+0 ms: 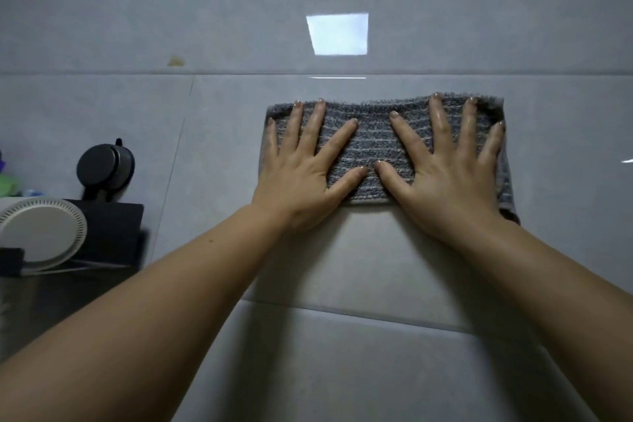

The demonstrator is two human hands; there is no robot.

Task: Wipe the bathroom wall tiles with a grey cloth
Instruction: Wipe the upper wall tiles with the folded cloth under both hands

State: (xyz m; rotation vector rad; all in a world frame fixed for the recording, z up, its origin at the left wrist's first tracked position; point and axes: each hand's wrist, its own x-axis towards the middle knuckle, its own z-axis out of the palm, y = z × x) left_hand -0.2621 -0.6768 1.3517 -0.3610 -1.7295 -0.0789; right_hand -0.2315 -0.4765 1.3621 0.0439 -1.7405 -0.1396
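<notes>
A folded grey cloth (373, 144) lies flat against the glossy grey wall tiles (376, 260). Both palms press on it with fingers spread. My left hand (305, 168) covers the cloth's left half, and my right hand (445, 175) covers its right half. The thumbs nearly meet at the cloth's lower middle. The cloth's right end hangs down past my right wrist. A horizontal grout line (239, 73) runs just above the cloth.
A black suction mount (104, 166) and a black shelf (109, 233) holding a white round-ended device (44, 231) sit on the wall at the left. A small yellowish stain (176, 61) marks the upper tile. A bright window reflection (337, 33) shows above the cloth.
</notes>
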